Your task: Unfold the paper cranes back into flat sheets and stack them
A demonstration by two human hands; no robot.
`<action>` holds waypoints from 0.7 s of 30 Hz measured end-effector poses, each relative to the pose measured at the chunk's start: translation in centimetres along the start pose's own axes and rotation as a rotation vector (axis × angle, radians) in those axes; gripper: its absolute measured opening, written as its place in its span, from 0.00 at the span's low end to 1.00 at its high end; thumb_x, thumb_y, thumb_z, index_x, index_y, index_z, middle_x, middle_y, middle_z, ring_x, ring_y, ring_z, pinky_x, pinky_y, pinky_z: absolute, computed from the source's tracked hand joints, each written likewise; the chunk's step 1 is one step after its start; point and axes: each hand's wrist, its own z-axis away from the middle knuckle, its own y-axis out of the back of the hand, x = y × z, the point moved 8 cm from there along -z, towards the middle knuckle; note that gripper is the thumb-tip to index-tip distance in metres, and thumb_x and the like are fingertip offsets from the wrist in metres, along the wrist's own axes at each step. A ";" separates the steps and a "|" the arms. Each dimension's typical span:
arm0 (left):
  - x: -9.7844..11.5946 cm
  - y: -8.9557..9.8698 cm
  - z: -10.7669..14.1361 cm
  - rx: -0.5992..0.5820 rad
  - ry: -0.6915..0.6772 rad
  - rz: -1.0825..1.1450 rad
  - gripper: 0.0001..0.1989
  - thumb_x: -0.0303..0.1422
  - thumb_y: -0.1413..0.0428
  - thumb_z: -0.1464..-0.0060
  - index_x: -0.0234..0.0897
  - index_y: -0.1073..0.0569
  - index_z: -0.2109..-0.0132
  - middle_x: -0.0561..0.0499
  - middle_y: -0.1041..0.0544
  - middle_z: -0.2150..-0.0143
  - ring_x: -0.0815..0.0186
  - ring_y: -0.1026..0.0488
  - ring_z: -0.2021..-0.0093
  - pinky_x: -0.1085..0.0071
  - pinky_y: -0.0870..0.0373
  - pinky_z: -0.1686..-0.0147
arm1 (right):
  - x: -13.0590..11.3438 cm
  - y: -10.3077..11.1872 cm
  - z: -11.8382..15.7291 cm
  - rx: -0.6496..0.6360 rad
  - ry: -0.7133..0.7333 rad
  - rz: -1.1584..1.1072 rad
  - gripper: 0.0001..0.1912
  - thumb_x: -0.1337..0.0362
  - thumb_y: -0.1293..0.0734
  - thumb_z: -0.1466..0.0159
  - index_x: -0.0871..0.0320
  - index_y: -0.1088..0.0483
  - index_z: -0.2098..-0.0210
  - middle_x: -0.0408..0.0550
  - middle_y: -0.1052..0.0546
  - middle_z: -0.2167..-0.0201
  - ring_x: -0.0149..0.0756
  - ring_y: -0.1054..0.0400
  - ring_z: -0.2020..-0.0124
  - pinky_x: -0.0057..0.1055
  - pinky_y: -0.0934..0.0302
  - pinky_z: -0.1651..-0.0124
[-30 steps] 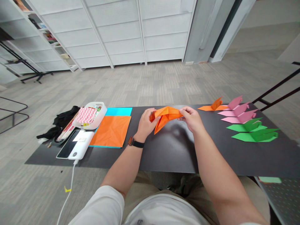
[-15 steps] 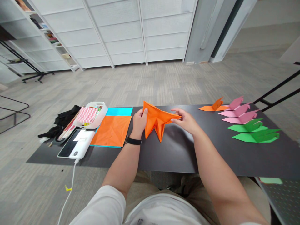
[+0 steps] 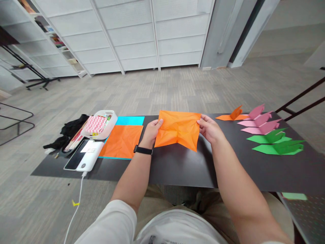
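A creased sheet of orange origami paper (image 3: 177, 127) is spread out between my two hands, above the dark table. My left hand (image 3: 152, 130) pinches its left edge, thumb on top. At the right edge, my right hand (image 3: 208, 128) grips the paper between thumb and fingers. Fold lines meet near the middle of the sheet, and its lower edge bends up at the centre. To the left lies a stack of orange and blue paper (image 3: 120, 141).
Folded paper figures in orange (image 3: 236, 113), pink (image 3: 260, 123) and green (image 3: 279, 147) stand on the right of the dark table (image 3: 177, 173). On its left are a white basket (image 3: 113, 118), a phone (image 3: 76, 157), a white power bank (image 3: 88, 161) and black cloth (image 3: 73, 127).
The orange paper has opened from a pointed, folded shape into a nearly flat sheet. My right hand has shifted slightly to the right and now grips the right edge.
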 end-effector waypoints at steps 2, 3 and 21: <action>0.3 0.2 0.1 0.040 -0.043 -0.040 0.27 0.58 0.34 0.47 0.36 0.19 0.60 0.47 0.16 0.63 0.58 0.20 0.60 0.63 0.22 0.58 | 0.5 0.3 0.0 0.068 -0.004 0.060 0.24 0.62 0.22 0.49 0.47 0.25 0.53 0.41 0.17 0.61 0.36 0.21 0.62 0.29 0.27 0.66; 0.4 0.3 0.1 0.069 -0.072 -0.076 0.26 0.58 0.34 0.46 0.36 0.19 0.61 0.48 0.16 0.63 0.58 0.20 0.60 0.64 0.23 0.59 | 0.8 0.2 0.0 0.076 -0.016 0.098 0.24 0.62 0.21 0.48 0.47 0.25 0.52 0.41 0.17 0.61 0.37 0.21 0.62 0.29 0.28 0.67; 3.8 2.5 1.4 0.363 -0.416 -0.288 0.27 0.54 0.42 0.34 0.38 0.26 0.40 0.41 0.18 0.49 0.59 0.20 0.49 0.62 0.24 0.47 | 1.5 -0.6 -0.4 -0.030 0.034 0.168 0.17 0.61 0.20 0.46 0.52 0.22 0.58 0.47 0.13 0.57 0.42 0.18 0.59 0.40 0.22 0.54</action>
